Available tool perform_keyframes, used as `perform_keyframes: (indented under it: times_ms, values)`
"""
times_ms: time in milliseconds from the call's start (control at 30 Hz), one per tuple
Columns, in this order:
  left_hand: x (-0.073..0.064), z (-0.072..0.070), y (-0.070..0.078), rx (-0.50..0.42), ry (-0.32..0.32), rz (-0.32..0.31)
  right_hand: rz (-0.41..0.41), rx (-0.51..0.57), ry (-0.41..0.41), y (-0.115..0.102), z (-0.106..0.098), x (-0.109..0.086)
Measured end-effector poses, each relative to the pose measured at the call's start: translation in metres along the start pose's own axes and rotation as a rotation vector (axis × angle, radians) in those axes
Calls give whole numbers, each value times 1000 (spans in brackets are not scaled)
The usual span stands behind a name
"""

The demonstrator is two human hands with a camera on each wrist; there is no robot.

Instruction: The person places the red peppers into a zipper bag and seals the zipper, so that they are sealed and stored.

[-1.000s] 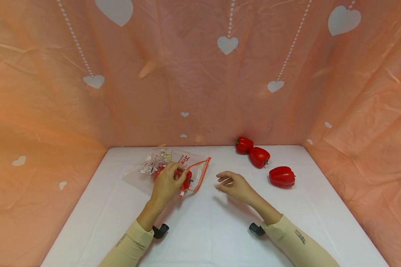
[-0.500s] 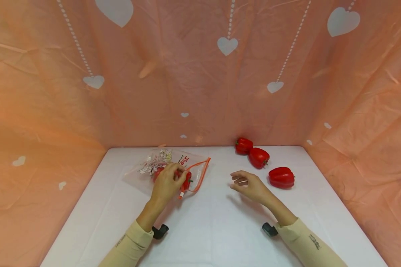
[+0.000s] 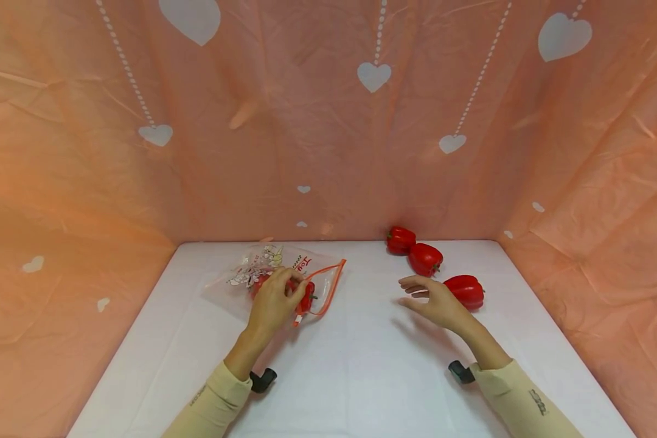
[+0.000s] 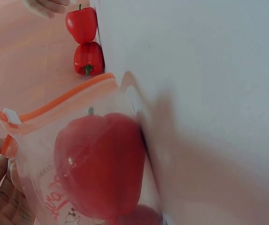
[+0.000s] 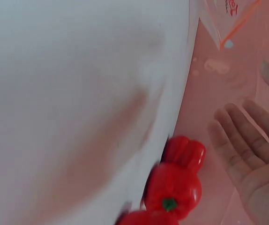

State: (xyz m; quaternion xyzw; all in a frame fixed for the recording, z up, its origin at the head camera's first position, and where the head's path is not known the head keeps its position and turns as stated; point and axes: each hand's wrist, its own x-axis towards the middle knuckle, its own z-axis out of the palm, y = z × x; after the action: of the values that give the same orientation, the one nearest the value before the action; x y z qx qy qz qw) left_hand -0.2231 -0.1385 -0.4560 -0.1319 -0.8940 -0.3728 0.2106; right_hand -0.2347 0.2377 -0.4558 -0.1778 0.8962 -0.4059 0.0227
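My left hand [image 3: 274, 304] pinches the orange zip edge of a clear printed zip bag [image 3: 302, 260], which lies at the left of the table with its mouth held apart. Inside it, one red bell pepper [image 4: 99, 164] shows whole in the left wrist view, and part of another red one [image 4: 139, 216] appears below. My right hand [image 3: 438, 302] hovers over the table with relaxed fingers and holds nothing. It overlaps the left end of the nearest loose red bell pepper [image 3: 468, 293] in the head view. Behind that sit two more red bell peppers [image 3: 401, 241] [image 3: 425, 260], close together.
A white cloth covers the table [image 3: 350, 359]. An orange curtain [image 3: 328, 140] with white hearts stands along its back and both sides. Dark wrist cameras [image 3: 264, 380] jut out beneath each sleeve.
My right hand has travelled rightward, away from the bag and toward the nearest loose pepper. The left hand and the bag have stayed in place.
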Motion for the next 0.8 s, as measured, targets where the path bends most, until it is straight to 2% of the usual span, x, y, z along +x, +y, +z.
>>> perform_keyframes:
  times_ms: [333,600,800]
  values:
    - [-1,0,0,13,-2,-6,0,-94,95,9,-28,-6]
    - [-1,-1,0,16,-6,-9,89,-168,115,21,-54,-11]
    - [-1,0,0,13,1,-2,123,-209,129,29,-73,-16]
